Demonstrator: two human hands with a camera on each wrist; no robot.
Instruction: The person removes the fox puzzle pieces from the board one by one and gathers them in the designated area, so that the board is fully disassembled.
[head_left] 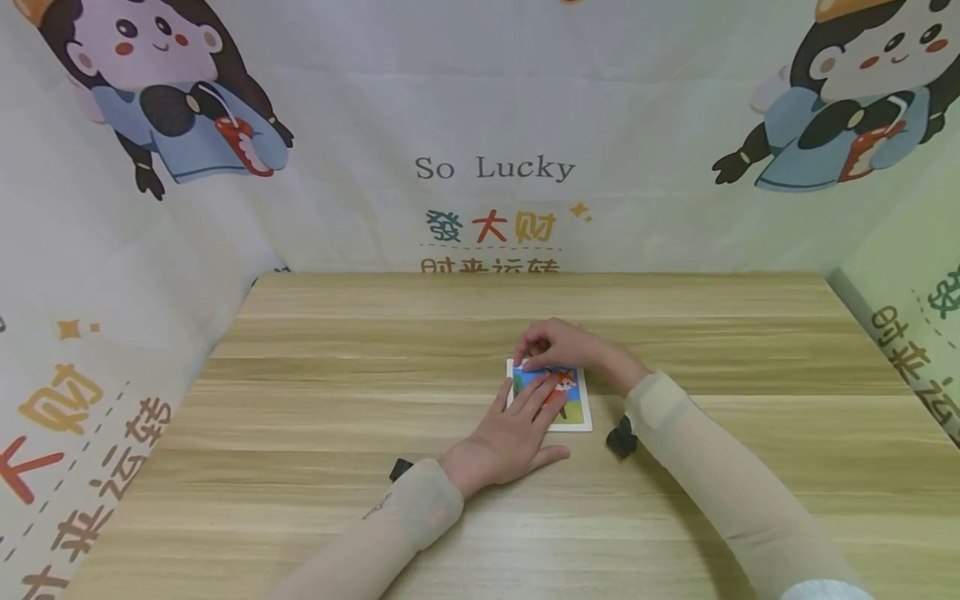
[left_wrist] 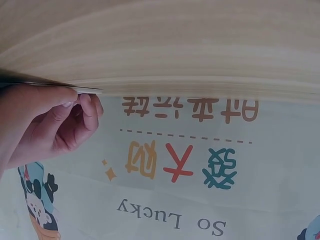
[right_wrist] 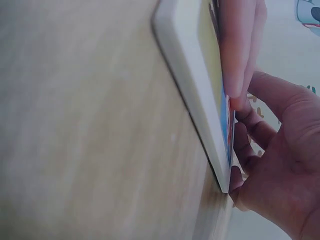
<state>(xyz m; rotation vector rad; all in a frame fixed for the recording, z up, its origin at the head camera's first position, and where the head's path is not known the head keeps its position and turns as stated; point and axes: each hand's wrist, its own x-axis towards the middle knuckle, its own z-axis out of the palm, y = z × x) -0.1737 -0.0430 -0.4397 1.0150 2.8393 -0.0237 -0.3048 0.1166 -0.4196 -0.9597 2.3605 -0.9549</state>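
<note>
A small square fox picture board (head_left: 576,413) with a white border lies flat on the table. My left hand (head_left: 513,437) rests on its left and middle part, fingers straight and spread over the fox. My right hand (head_left: 564,343) is at the board's far edge, its fingers curled and its thumb and forefinger pinching near the far left corner. The left wrist view shows the right hand's thumb and fingertips meeting at a thin pale edge (left_wrist: 90,91). From the right wrist, the board's thick white rim (right_wrist: 192,85) is visible. The left palm hides part of the picture.
The wooden table (head_left: 337,350) reaches back to a printed cloth backdrop (head_left: 352,125), with more cloth along both sides. Small black objects sit beside the right wrist (head_left: 621,438) and left wrist (head_left: 401,470). Beige sleeves (head_left: 750,483) cover both forearms.
</note>
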